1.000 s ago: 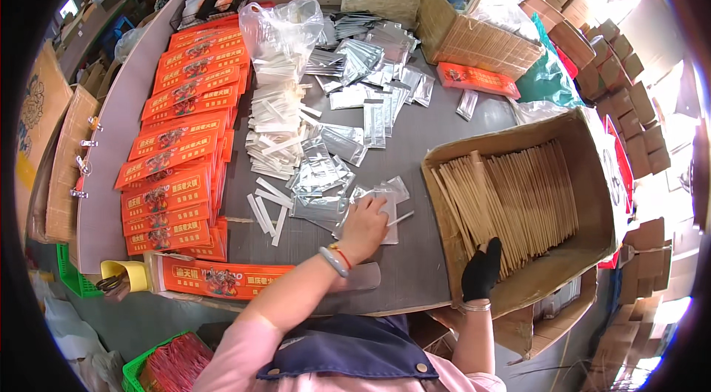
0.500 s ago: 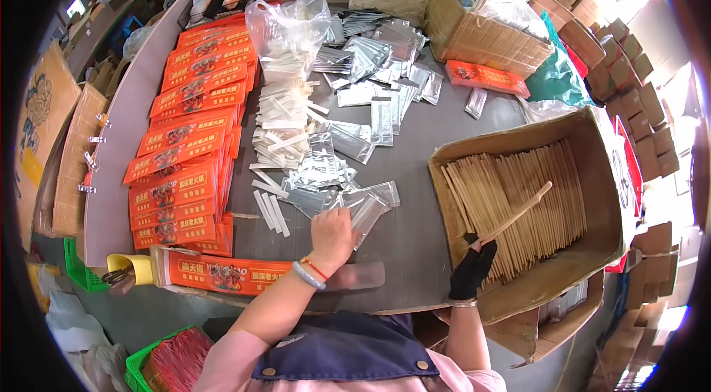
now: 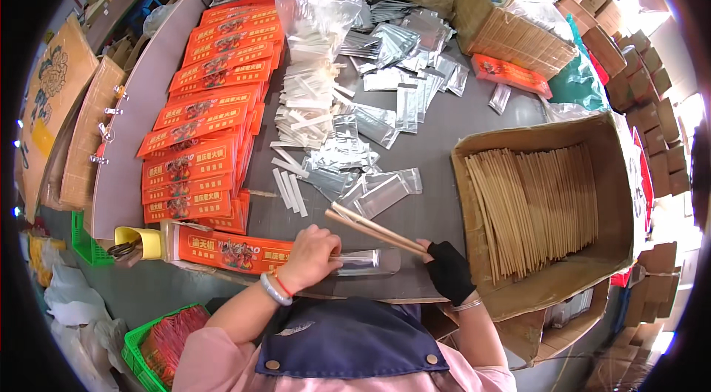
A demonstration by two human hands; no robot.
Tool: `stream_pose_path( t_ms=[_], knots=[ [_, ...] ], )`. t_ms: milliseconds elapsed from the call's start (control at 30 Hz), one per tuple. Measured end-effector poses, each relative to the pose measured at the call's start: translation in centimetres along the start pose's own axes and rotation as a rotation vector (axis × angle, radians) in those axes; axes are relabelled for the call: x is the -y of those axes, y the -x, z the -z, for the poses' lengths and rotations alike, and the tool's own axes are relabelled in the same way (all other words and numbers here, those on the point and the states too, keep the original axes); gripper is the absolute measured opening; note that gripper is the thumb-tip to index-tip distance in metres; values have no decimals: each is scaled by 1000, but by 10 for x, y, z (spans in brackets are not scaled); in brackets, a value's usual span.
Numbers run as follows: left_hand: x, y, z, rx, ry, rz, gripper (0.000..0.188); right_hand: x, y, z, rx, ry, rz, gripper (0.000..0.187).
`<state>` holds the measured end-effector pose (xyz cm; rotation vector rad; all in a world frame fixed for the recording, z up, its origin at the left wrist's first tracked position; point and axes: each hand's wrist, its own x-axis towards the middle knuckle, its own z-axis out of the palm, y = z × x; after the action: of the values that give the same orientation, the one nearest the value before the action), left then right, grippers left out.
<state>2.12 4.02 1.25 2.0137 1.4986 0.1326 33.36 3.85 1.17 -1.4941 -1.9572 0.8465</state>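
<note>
Half a second ago the wooden chopsticks [image 3: 374, 227] were above the carton [image 3: 548, 285], pointing to two o'clock; now they are over the table, at the carton's nine o'clock side. The left hand [image 3: 312, 257] has moved from the silver packets toward seven o'clock, to the orange wrapper [image 3: 235, 251]. Its fingers are curled near a clear strip [image 3: 386, 261] with a silvery packet [image 3: 358, 262]; I cannot tell if they grip. The gloved right hand [image 3: 447, 271] is closed around the chopsticks' lower end. Their long axis runs from four to ten o'clock, free ends toward ten.
</note>
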Motion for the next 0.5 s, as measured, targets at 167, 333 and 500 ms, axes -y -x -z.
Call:
stream_pose_path(
  t_ms=[167, 333, 500],
  knots=[
    [21, 43, 2, -310, 56, -47, 56, -6, 13, 4, 230, 190, -1, 27],
    [19, 46, -21, -295, 4, -114, 70, 7, -9, -44, 292, 248, 320, 27],
    [15, 40, -16, -308, -80, -133, 77, -7, -19, -41, 188, 391, 128, 10]
  ],
)
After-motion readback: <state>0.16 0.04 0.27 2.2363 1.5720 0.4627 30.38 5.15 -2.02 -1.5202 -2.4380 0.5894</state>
